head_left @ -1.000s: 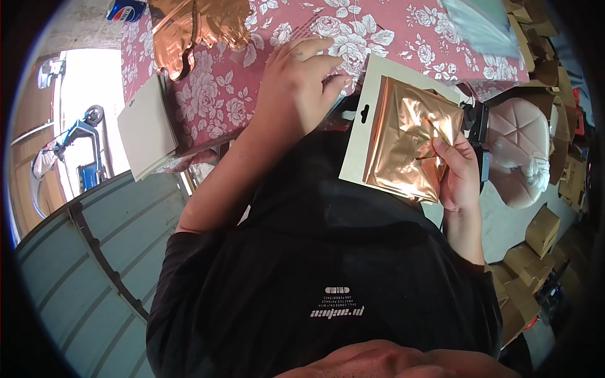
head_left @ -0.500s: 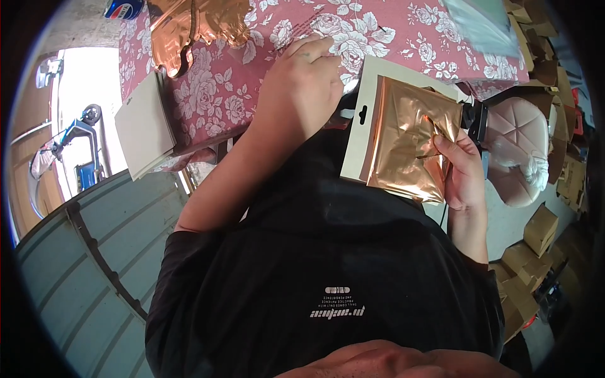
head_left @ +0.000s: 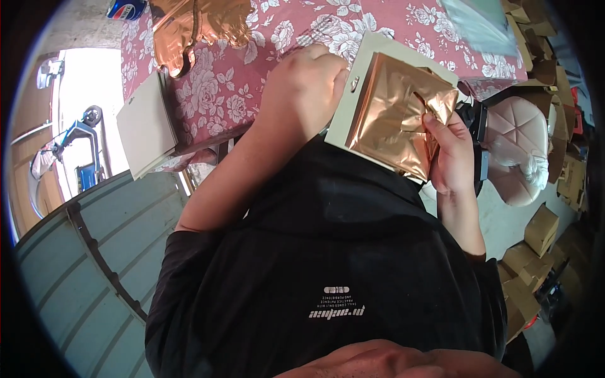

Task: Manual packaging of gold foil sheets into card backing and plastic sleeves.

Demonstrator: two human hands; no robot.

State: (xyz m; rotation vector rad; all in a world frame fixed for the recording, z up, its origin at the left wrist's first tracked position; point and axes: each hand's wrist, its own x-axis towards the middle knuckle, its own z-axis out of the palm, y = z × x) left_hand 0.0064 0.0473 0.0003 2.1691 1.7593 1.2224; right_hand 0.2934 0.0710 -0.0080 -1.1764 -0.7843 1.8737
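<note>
I hold a white backing card (head_left: 357, 80) with a folded copper-coloured foil piece (head_left: 394, 120) lying on it, in front of my chest. My left hand (head_left: 305, 88) grips the card's upper left edge, fingers curled over it. My right hand (head_left: 450, 154) holds the card's right side, thumb pressed on the crumpled foil. More copper foil (head_left: 195, 25) lies on the table with a red rose-patterned cloth (head_left: 246, 82) just beyond my hands.
A flat white box (head_left: 146, 129) sticks out at the table's left edge. A pale padded stool (head_left: 520, 151) stands to my right, with several cardboard boxes (head_left: 541, 230) on the floor beyond. A blue scooter (head_left: 79, 148) stands in a bright doorway at left.
The card with the foil has come up and nearer to the table edge. My right thumb has shifted up onto the foil's right side, crumpling it more. My left hand keeps its grip.
</note>
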